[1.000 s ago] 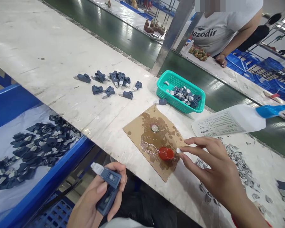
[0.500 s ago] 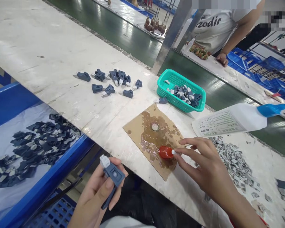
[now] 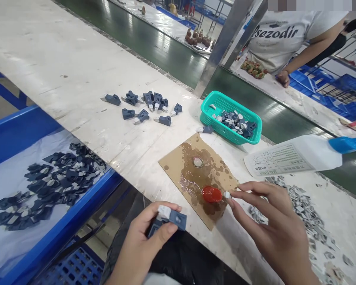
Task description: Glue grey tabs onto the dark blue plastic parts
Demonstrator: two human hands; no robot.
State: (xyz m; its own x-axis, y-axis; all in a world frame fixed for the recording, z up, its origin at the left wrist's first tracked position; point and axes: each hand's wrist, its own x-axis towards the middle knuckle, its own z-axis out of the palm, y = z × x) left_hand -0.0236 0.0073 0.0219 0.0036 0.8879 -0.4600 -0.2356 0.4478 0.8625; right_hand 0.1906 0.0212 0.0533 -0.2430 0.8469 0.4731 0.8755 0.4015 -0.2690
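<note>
My left hand (image 3: pixel 154 237) is closed around a dark blue plastic part (image 3: pixel 177 220) with a light grey piece (image 3: pixel 164 212) at its end. Between the thumb and fingers of my right hand (image 3: pixel 269 221) is a small white-grey plastic piece (image 3: pixel 227 195). It is just right of a red oval cap (image 3: pixel 212 194) that holds clear liquid. The cap rests on a wet, stained cardboard square (image 3: pixel 178 166), along with a round bottle cap (image 3: pixel 198 162).
A green basket (image 3: pixel 206 117) of parts stands behind the cardboard. A white bottle (image 3: pixel 299 154) with a blue nozzle lies at the right, near a pile of grey pieces (image 3: pixel 308 213). Several blue parts (image 3: pixel 148 99) lie on the table. A blue bin (image 3: pixel 86 209) is at the left. A co-worker (image 3: pixel 279 39) is opposite.
My left hand has moved right and turned the blue part. My right hand has drawn the small piece slightly away from the red cap. The whole view has shifted a little.
</note>
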